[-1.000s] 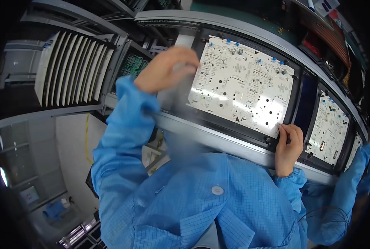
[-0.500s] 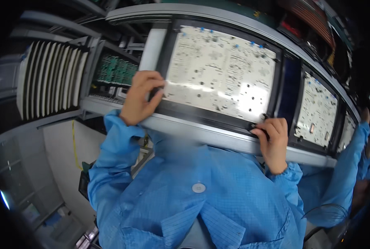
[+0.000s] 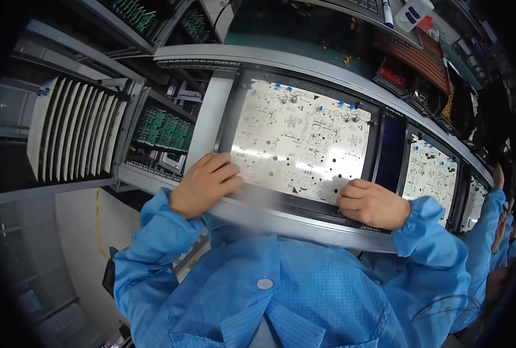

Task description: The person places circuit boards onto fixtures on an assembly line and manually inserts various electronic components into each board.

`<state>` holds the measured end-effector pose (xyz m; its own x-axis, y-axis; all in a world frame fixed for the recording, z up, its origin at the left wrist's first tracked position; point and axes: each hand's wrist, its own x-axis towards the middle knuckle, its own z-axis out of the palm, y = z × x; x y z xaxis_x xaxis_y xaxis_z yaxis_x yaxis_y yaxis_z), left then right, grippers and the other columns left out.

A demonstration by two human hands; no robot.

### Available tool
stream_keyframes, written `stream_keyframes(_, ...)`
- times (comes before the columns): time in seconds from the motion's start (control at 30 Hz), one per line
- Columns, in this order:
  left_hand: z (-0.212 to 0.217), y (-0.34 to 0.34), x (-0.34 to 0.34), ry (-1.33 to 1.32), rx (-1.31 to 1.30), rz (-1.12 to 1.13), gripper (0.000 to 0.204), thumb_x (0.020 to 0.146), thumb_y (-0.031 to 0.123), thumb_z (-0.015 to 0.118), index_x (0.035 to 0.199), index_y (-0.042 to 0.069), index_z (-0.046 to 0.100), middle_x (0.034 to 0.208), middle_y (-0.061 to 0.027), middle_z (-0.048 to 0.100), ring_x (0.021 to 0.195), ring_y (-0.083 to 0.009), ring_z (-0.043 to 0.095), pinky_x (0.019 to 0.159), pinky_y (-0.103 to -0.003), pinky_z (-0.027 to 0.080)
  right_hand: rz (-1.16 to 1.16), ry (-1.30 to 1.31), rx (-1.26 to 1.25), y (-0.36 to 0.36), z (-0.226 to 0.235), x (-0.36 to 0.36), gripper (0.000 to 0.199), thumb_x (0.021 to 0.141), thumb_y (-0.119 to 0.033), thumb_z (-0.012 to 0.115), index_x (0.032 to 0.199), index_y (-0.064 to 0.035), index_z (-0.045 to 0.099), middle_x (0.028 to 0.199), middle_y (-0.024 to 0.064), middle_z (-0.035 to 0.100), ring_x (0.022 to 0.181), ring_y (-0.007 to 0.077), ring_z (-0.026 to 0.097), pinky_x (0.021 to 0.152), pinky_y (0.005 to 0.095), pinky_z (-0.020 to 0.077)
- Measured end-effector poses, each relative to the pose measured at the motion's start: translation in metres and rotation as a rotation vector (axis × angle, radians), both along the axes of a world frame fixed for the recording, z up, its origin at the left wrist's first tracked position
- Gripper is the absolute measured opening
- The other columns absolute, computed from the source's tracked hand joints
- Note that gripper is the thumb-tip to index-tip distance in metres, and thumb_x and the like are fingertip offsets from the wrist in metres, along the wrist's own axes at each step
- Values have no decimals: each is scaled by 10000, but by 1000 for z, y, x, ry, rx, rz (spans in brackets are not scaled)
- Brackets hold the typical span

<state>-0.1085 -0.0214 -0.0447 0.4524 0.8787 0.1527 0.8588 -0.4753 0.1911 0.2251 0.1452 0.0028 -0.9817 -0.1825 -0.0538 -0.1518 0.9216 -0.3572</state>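
A white circuit board [image 3: 295,142], with printed markings, holes and a few blue and dark parts along its far edge, lies flat in a black carrier frame [image 3: 226,124]. My left hand [image 3: 207,184] rests at the near left corner of board and frame, its fingers curled and pressed together. At the near right corner my right hand [image 3: 371,204] is closed, knuckles up, with its fingertips against the board's edge. Whatever either hand grips is hidden beneath the fingers.
A metal conveyor rail [image 3: 304,223] runs along the near side. Further right, another framed white board [image 3: 429,174] sits on the line. To the left stand a rack of upright white boards [image 3: 78,130] and several green boards [image 3: 164,129]. Parts bins [image 3: 400,72] lie beyond the far rail.
The view has shifted, so the line sits lower. My right hand has turned from pinching a black clip to curling over the board's corner. My left fingers have moved onto the near left corner.
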Motion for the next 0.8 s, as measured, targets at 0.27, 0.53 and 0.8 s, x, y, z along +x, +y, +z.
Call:
stream_keyframes(0.27, 12, 30, -17, 240, 0, -364, 152, 753, 138, 584, 903, 109, 583, 902, -27, 548, 1010, -201, 536, 888, -327, 443, -754, 322, 669, 164, -25, -112, 288, 725, 2, 612, 1012, 5, 599, 1027, 176, 602, 1013, 307, 558, 907, 369, 476)
stream_keyframes(0.53, 29, 103, -30, 88, -184, -442, 240, 799, 210, 639, 985, 59, 628, 970, -68, 595, 960, -242, 573, 870, -358, 470, -1109, 291, 936, 283, -68, -179, 319, 848, -56, 537, 1162, 0, 545, 1248, 183, 546, 1194, 343, 505, 983, 409, 450)
stream_keyframes(0.8, -30, 299, -86, -238, 317, 481, 282, 847, 183, 661, 1079, 39, 587, 1075, -182, 588, 1035, -384, 565, 885, -450, 476, -1031, 654, 1137, 306, -87, -179, 338, 916, -124, 446, 1219, -13, 547, 1307, 191, 526, 1196, 350, 520, 1004, 425, 436)
